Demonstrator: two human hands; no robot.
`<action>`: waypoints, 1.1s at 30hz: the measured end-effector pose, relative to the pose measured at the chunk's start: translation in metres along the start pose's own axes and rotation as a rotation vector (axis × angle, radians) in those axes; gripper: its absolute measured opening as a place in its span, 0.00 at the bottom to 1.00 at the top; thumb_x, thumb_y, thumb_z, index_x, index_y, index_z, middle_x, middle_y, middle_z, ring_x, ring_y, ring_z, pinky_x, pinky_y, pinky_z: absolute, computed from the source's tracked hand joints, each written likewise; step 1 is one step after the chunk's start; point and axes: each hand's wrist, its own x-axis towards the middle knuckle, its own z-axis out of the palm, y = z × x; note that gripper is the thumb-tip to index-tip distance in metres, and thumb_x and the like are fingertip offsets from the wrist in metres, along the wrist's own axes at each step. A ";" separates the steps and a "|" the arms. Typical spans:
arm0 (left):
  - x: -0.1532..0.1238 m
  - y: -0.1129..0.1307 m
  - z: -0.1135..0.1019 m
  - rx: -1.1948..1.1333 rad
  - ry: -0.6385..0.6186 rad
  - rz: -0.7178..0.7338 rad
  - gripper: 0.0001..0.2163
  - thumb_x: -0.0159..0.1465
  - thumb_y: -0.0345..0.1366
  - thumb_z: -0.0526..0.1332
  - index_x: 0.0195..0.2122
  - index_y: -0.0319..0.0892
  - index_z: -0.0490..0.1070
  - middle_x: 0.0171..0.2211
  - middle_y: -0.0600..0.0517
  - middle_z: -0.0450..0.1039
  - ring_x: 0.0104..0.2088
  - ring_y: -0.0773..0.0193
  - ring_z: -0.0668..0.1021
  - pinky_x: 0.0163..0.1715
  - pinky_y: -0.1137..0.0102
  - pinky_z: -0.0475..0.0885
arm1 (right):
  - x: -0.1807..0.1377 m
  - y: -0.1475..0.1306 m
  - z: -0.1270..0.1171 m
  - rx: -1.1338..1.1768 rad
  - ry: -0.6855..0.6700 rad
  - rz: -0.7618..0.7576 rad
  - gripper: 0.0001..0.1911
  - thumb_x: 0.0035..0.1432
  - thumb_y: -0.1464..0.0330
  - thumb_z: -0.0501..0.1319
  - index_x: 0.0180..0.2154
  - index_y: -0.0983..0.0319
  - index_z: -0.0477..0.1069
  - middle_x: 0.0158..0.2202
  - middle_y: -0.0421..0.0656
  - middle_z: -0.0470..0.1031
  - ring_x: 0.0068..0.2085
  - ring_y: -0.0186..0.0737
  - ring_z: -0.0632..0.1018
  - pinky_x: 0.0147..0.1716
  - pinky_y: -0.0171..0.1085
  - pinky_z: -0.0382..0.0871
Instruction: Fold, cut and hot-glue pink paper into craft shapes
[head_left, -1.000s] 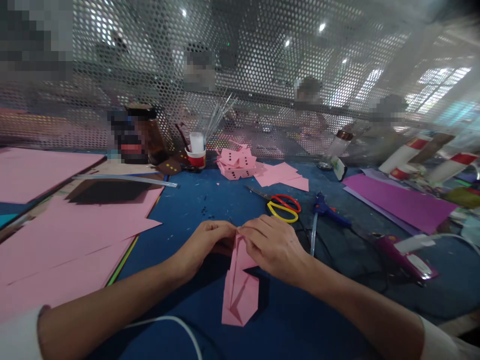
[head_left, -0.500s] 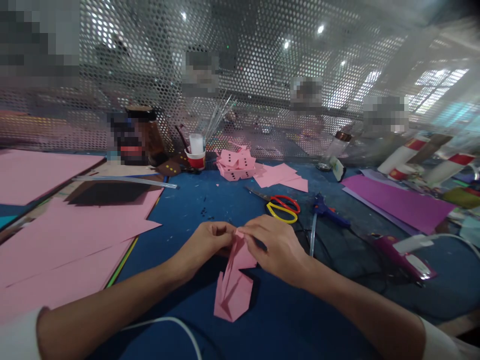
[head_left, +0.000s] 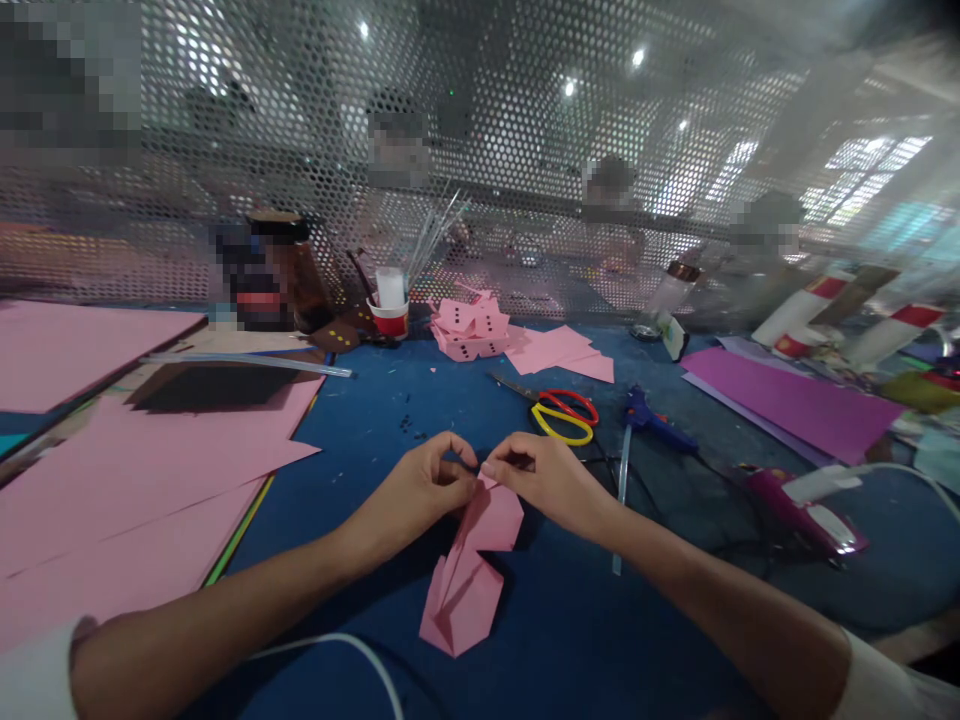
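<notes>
Between my hands hangs a folded piece of pink paper (head_left: 474,575), creased along its length, with angled flaps and a notch on its right side. My left hand (head_left: 431,478) is closed on the paper's upper left edge, thumb in front and the index finger arched above. My right hand (head_left: 551,480) pinches the top corner between thumb and fingers. Just beyond the right hand lie scissors (head_left: 562,415) with one red and one yellow handle. A blue glue gun (head_left: 656,422) rests to their right, with a clear glue stick (head_left: 622,500) beside it.
Large pink sheets (head_left: 142,480) cover the left side. Folded pink pieces with black dots (head_left: 469,328) and pink scraps (head_left: 562,352) sit at the back, near a red-and-white cup (head_left: 390,318). Purple paper (head_left: 795,400) and a magenta device (head_left: 806,515) lie right. A perforated screen (head_left: 510,130) stands behind.
The pink paper has tilted, its lower end swinging slightly left. My right hand's fingers have drawn into a tighter pinch, and the left index finger has lifted off the top edge.
</notes>
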 end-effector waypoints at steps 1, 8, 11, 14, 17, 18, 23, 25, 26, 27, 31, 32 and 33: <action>0.000 0.000 0.000 0.012 -0.001 0.003 0.11 0.57 0.34 0.66 0.38 0.43 0.63 0.18 0.63 0.67 0.19 0.73 0.65 0.22 0.76 0.56 | 0.000 0.001 0.000 0.023 -0.018 0.016 0.09 0.62 0.63 0.64 0.35 0.62 0.78 0.33 0.40 0.79 0.34 0.36 0.76 0.32 0.33 0.66; -0.001 0.004 0.002 0.018 -0.015 -0.014 0.10 0.58 0.35 0.65 0.37 0.43 0.64 0.19 0.63 0.66 0.20 0.73 0.65 0.23 0.76 0.58 | 0.001 0.003 0.001 0.118 -0.036 0.075 0.10 0.61 0.63 0.65 0.34 0.64 0.78 0.30 0.39 0.78 0.30 0.33 0.73 0.28 0.31 0.63; -0.001 0.005 0.002 0.001 -0.012 -0.027 0.11 0.57 0.36 0.66 0.37 0.42 0.65 0.19 0.63 0.67 0.20 0.73 0.65 0.23 0.75 0.59 | 0.001 0.003 0.001 0.131 -0.028 0.073 0.10 0.61 0.63 0.65 0.34 0.64 0.77 0.30 0.40 0.77 0.31 0.33 0.73 0.29 0.31 0.63; -0.002 0.007 0.003 -0.019 -0.027 -0.048 0.12 0.56 0.39 0.68 0.35 0.41 0.67 0.19 0.62 0.66 0.20 0.73 0.65 0.23 0.76 0.58 | 0.002 0.002 0.000 0.127 -0.018 0.070 0.10 0.61 0.63 0.65 0.34 0.64 0.77 0.31 0.40 0.78 0.31 0.33 0.74 0.30 0.32 0.64; -0.004 0.011 0.002 -0.028 -0.056 -0.109 0.14 0.56 0.44 0.69 0.31 0.40 0.70 0.21 0.60 0.67 0.21 0.72 0.67 0.24 0.75 0.60 | 0.002 -0.001 -0.002 0.118 0.004 0.064 0.09 0.61 0.64 0.65 0.34 0.64 0.77 0.31 0.40 0.78 0.32 0.34 0.74 0.31 0.32 0.65; -0.005 0.012 0.002 -0.023 -0.069 -0.129 0.15 0.56 0.46 0.69 0.29 0.39 0.70 0.21 0.59 0.67 0.22 0.72 0.67 0.24 0.75 0.60 | 0.003 -0.001 -0.003 0.118 0.010 0.061 0.09 0.61 0.64 0.65 0.34 0.64 0.77 0.31 0.40 0.77 0.32 0.34 0.74 0.32 0.33 0.65; -0.007 0.016 0.001 -0.009 -0.091 -0.141 0.16 0.55 0.47 0.70 0.24 0.40 0.69 0.18 0.60 0.63 0.20 0.72 0.62 0.23 0.74 0.57 | 0.005 0.000 -0.006 0.138 0.004 0.024 0.10 0.62 0.63 0.64 0.35 0.63 0.76 0.33 0.40 0.77 0.34 0.35 0.75 0.34 0.33 0.66; -0.007 0.016 0.000 -0.002 -0.081 -0.141 0.16 0.54 0.46 0.71 0.24 0.41 0.69 0.18 0.61 0.61 0.20 0.72 0.61 0.22 0.74 0.55 | 0.005 0.001 -0.007 0.122 -0.013 0.009 0.11 0.64 0.62 0.62 0.35 0.63 0.75 0.32 0.40 0.76 0.34 0.35 0.75 0.34 0.33 0.66; -0.007 0.016 0.000 0.007 -0.076 -0.143 0.16 0.54 0.45 0.71 0.25 0.41 0.69 0.18 0.61 0.61 0.20 0.72 0.61 0.22 0.74 0.55 | 0.005 0.002 -0.007 0.109 -0.022 0.004 0.12 0.64 0.61 0.62 0.34 0.63 0.75 0.31 0.39 0.76 0.34 0.35 0.74 0.33 0.33 0.65; -0.007 0.016 0.000 0.020 -0.074 -0.145 0.16 0.54 0.45 0.71 0.25 0.41 0.69 0.18 0.61 0.60 0.20 0.72 0.61 0.22 0.74 0.54 | 0.005 0.001 -0.007 0.096 -0.024 -0.001 0.13 0.65 0.61 0.62 0.33 0.63 0.75 0.30 0.39 0.75 0.33 0.34 0.73 0.33 0.33 0.64; -0.006 0.013 -0.001 0.050 -0.087 -0.147 0.15 0.56 0.46 0.70 0.29 0.40 0.71 0.20 0.60 0.62 0.21 0.71 0.62 0.24 0.74 0.56 | 0.005 0.000 -0.007 0.074 0.023 -0.017 0.15 0.64 0.59 0.62 0.32 0.63 0.74 0.28 0.37 0.71 0.31 0.33 0.70 0.30 0.32 0.61; -0.006 0.012 -0.001 0.053 -0.091 -0.140 0.15 0.57 0.46 0.70 0.31 0.39 0.72 0.21 0.60 0.63 0.22 0.71 0.63 0.24 0.73 0.56 | 0.005 0.000 -0.007 0.074 0.043 -0.016 0.15 0.64 0.58 0.62 0.32 0.63 0.73 0.28 0.37 0.71 0.31 0.33 0.69 0.30 0.32 0.61; -0.006 0.011 -0.001 0.054 -0.091 -0.131 0.15 0.57 0.46 0.69 0.32 0.39 0.72 0.21 0.60 0.64 0.22 0.71 0.63 0.24 0.73 0.56 | 0.005 0.000 -0.007 0.073 0.058 -0.014 0.16 0.64 0.57 0.62 0.32 0.63 0.73 0.28 0.37 0.70 0.30 0.34 0.69 0.29 0.33 0.61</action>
